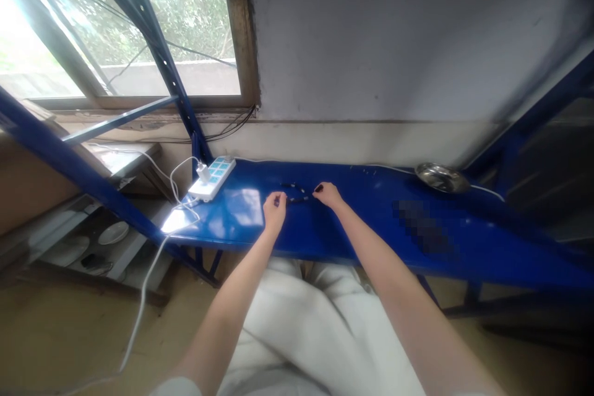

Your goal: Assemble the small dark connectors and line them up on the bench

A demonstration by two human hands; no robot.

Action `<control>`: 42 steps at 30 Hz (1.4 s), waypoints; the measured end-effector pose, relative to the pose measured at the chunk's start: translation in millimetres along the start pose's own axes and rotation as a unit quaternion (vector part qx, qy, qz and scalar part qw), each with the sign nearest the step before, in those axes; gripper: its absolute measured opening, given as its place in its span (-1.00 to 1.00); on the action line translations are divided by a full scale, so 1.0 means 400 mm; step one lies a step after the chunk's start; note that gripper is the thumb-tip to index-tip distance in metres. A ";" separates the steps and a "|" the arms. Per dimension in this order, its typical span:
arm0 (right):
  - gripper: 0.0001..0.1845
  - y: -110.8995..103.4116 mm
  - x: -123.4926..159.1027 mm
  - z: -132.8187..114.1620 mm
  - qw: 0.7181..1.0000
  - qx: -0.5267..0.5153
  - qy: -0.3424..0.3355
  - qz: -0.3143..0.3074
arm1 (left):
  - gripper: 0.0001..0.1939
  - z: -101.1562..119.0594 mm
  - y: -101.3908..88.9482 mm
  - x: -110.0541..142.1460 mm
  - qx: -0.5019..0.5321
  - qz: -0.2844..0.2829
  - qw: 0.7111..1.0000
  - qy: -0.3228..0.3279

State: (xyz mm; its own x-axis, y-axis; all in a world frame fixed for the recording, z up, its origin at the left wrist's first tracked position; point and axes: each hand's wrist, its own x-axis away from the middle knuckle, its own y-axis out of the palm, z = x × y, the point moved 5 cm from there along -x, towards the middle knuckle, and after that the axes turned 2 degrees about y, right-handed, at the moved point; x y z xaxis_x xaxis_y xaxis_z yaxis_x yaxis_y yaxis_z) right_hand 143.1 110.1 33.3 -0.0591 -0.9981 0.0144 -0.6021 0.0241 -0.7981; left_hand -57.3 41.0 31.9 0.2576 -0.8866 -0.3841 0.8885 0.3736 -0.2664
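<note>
Ideally, with our left hand (275, 205) and right hand (325, 193) apart, each pinching a dark piece (318, 189), we'd let the black strand (297, 200) lie slack on the counter (371, 213).

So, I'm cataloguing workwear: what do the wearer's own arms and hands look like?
The left hand and right hand are ungloved; the left forearm and right forearm are bare, with no watch visible. A greyish-white left sleeve edge shows at the picture's bottom.
</note>
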 end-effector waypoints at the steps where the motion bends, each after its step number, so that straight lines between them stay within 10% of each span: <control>1: -0.86 0.005 -0.007 -0.003 1.000 -0.001 -0.002 -0.003 | -0.77 -0.004 -0.003 -0.001 0.001 0.007 1.000 -0.003; 36: -0.71 0.020 -0.051 -0.019 0.992 0.022 -0.008 -0.127 | -0.77 -0.028 -0.011 0.008 0.045 0.024 0.997 -0.065; 42: -0.68 -0.061 0.043 0.045 0.983 -0.184 0.002 0.018 | -0.79 -0.030 -0.015 0.004 0.053 0.036 0.996 -0.060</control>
State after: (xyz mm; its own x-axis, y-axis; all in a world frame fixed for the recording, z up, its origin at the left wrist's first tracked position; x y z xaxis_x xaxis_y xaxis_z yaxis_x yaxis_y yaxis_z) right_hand 171.3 91.3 42.1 -0.0885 -0.9961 -0.0068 -0.8470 0.0788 -0.5257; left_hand -67.1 40.7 22.3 0.3593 -0.8874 -0.2889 0.8998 0.4115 -0.1450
